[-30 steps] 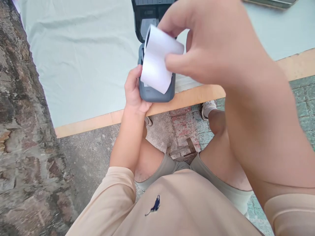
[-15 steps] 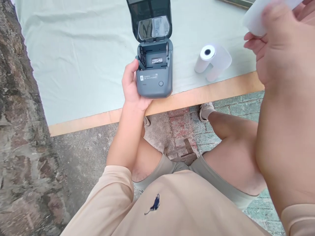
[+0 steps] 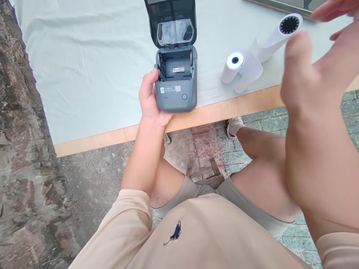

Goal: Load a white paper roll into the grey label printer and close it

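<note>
My left hand (image 3: 151,97) grips the lower left side of a dark grey label printer (image 3: 175,102) at the table's front edge. The printer's lid (image 3: 172,31) is raised, and its paper bay (image 3: 176,63) shows no roll. On the right, my right hand (image 3: 316,67) is in the air with thumb and fingers apart, holding nothing. Just left of it a larger paper roll (image 3: 276,39) with a wide dark core stands on the cloth. A smaller paper roll (image 3: 232,69) with a loose strip stands between that roll and the printer.
A pale green cloth (image 3: 84,74) covers the table, whose bare wooden edge (image 3: 95,142) runs along the front. A framed tray-like object (image 3: 286,5) lies at the back right. Rough stone wall (image 3: 25,168) borders the left. Below are my legs and a wooden stool (image 3: 210,177).
My right hand has let go of the larger paper roll, which now stands on the cloth beside the smaller one. The fingers have spread. My left hand still holds the printer in place.
</note>
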The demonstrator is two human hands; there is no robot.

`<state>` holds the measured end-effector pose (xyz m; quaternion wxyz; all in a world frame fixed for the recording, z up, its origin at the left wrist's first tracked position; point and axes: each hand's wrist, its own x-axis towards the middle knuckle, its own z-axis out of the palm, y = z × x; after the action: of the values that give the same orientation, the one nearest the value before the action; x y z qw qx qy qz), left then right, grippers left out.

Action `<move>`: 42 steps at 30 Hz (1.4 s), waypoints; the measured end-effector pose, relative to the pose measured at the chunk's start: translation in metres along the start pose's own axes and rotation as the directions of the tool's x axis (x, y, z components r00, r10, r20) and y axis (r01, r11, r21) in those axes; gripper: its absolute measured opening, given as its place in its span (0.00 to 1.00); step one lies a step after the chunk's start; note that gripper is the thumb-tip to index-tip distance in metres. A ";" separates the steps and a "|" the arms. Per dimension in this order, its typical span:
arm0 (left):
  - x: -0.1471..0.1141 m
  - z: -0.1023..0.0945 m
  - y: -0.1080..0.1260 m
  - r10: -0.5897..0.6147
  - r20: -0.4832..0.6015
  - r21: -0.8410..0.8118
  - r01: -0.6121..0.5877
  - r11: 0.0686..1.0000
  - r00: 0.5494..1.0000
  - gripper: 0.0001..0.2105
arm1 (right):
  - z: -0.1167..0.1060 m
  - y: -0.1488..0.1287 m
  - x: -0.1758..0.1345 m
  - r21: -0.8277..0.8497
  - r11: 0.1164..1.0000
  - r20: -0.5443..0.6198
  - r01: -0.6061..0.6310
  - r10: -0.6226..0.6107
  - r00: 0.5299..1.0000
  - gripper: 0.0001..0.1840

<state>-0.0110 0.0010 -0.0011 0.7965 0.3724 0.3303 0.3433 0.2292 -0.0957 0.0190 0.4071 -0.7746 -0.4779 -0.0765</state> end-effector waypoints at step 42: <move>-0.004 0.007 -0.005 0.069 -0.053 0.029 -0.068 0.997 0.996 0.11 | 0.048 -0.114 0.000 0.136 0.933 0.468 0.333 -0.356 0.809 0.28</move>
<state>-0.0063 -0.0075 0.0000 0.7697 0.3850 0.3436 0.3758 0.1245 -0.0376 0.0506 0.2719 -0.6594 -0.6985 0.0588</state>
